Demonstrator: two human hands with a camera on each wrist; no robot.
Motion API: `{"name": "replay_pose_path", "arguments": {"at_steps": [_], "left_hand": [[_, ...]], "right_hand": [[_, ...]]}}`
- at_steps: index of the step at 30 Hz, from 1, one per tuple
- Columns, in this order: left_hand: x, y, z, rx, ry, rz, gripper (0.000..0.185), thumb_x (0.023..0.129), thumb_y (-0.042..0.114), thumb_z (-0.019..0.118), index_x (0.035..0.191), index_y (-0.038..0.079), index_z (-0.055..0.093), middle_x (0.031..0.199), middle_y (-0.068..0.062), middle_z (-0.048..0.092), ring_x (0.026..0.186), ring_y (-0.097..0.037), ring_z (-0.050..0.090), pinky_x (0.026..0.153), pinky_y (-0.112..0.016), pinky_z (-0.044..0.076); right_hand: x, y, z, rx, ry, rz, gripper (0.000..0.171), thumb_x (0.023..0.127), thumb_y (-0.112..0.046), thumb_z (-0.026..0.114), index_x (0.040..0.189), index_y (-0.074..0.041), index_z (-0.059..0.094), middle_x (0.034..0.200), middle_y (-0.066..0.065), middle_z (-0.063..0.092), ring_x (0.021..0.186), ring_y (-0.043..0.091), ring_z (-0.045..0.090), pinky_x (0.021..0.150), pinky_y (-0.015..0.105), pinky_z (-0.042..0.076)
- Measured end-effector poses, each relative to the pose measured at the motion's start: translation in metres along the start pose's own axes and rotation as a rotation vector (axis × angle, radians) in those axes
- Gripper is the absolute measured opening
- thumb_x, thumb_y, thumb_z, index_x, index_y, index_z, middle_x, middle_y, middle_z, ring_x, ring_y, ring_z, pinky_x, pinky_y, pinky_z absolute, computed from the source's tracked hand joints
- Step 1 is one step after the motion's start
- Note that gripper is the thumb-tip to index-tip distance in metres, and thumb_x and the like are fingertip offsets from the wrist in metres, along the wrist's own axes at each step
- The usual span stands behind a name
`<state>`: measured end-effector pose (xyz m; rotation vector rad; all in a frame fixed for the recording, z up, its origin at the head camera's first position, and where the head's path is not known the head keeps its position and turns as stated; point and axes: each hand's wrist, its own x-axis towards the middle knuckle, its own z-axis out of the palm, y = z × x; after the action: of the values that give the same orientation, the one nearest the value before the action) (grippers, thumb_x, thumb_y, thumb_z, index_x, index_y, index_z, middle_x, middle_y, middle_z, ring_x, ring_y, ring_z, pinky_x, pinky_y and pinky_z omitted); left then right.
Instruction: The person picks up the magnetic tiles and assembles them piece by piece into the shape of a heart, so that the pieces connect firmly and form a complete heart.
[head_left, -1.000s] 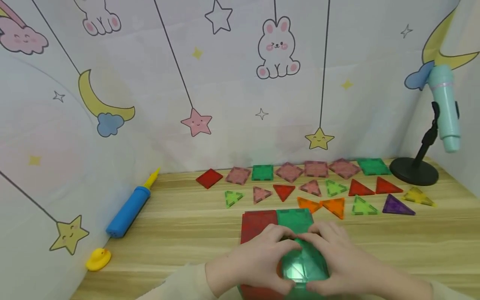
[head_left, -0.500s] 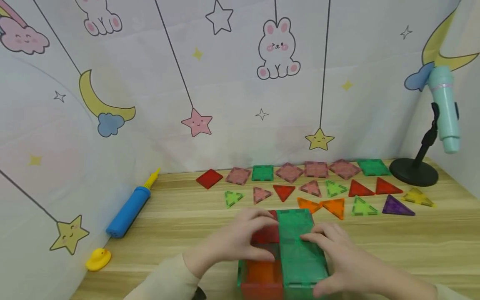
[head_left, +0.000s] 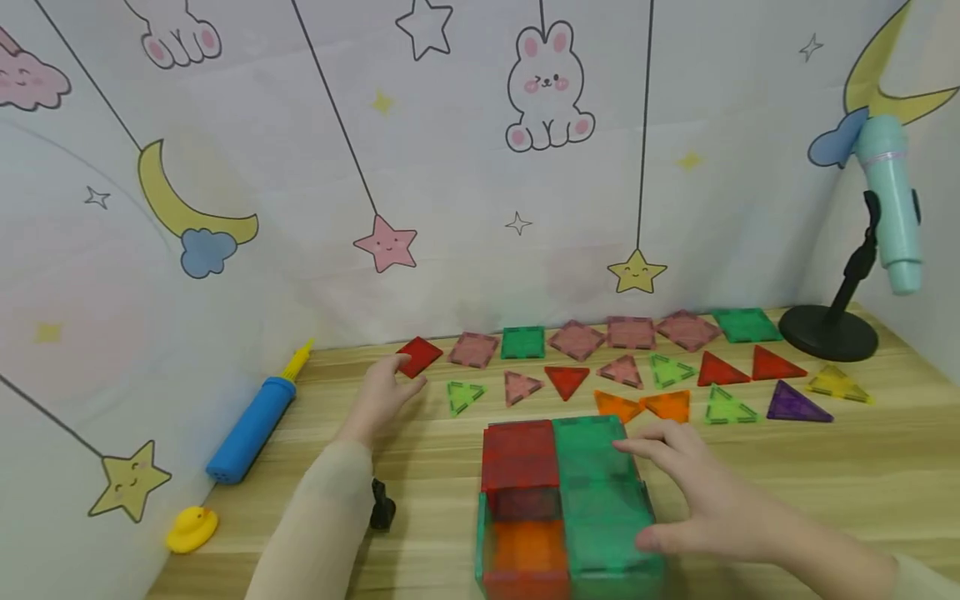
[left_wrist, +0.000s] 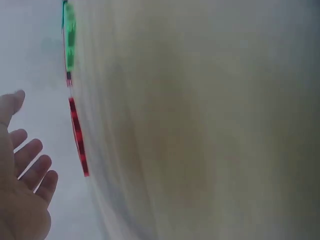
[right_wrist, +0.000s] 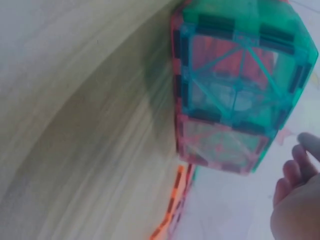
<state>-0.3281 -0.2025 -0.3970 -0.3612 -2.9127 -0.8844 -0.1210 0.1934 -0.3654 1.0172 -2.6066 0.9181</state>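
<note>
The left hand (head_left: 384, 390) has left the tile box (head_left: 562, 500), reaching open-fingered toward the red square tile (head_left: 418, 357) at 10 o'clock; the right hand (head_left: 693, 492) stays flat, fingers relaxed, against the box.

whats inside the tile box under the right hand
Through the open gap in the tile box roof, an orange tile shows low inside. The green roof tiles and the right hand resting on them cover the remaining interior, so nothing more can be told.

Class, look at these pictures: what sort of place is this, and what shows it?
Probably a child's play corner: a cartoon bunny-and-stars backdrop, magnetic building tiles laid on a wooden table, and a yellow rubber duck.
</note>
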Motion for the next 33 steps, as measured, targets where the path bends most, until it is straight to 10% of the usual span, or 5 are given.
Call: {"name": "replay_pose_path", "arguments": {"at_steps": [6,12,20,27,33], "left_hand": [[0.008,-0.008,0.005,0.176,-0.109,-0.054,0.061,0.089,0.03,0.06,0.137,-0.004,0.042,0.137,-0.023,0.044,0.125,-0.04,0.041,0.101,-0.05,0.032],[-0.007,-0.024,-0.002,0.219,-0.092,-0.031,0.035,0.082,0.031,0.069,0.099,0.0,0.062,0.113,-0.021,0.052,0.096,-0.035,0.051,0.079,-0.045,0.044],[-0.022,-0.032,-0.014,0.239,-0.217,-0.08,0.054,0.082,0.037,0.071,0.116,-0.002,0.055,0.106,-0.018,0.057,0.091,-0.03,0.054,0.076,-0.043,0.046],[-0.042,-0.013,-0.025,0.228,-0.184,-0.062,0.049,0.071,0.028,0.074,0.108,0.0,0.058,0.1,-0.014,0.054,0.082,-0.024,0.051,0.068,-0.037,0.047],[-0.074,0.049,-0.046,0.141,-0.176,0.231,0.048,0.072,0.03,0.075,0.113,0.01,0.06,0.115,-0.007,0.051,0.091,-0.02,0.051,0.072,-0.037,0.046]], "right_hand": [[0.001,0.001,-0.004,-0.03,0.027,-0.026,0.072,0.075,-0.038,0.077,0.136,-0.016,0.046,0.129,-0.004,0.039,0.113,0.009,0.03,0.08,0.043,0.043],[-0.001,0.004,-0.006,-0.018,0.035,-0.01,0.071,0.074,-0.038,0.078,0.135,-0.017,0.048,0.128,-0.006,0.039,0.113,0.008,0.032,0.08,0.041,0.045],[0.002,0.005,-0.012,-0.026,0.04,-0.008,0.068,0.075,-0.034,0.078,0.134,-0.016,0.049,0.126,-0.007,0.04,0.111,0.008,0.033,0.08,0.041,0.047],[0.004,0.006,-0.014,-0.048,0.033,0.033,0.063,0.077,-0.037,0.076,0.131,-0.017,0.051,0.122,-0.006,0.042,0.108,0.01,0.036,0.079,0.039,0.047],[0.016,0.007,-0.02,-0.062,0.019,0.032,0.058,0.079,-0.036,0.075,0.128,-0.014,0.054,0.123,-0.002,0.043,0.11,0.016,0.039,0.079,0.045,0.047]]}}
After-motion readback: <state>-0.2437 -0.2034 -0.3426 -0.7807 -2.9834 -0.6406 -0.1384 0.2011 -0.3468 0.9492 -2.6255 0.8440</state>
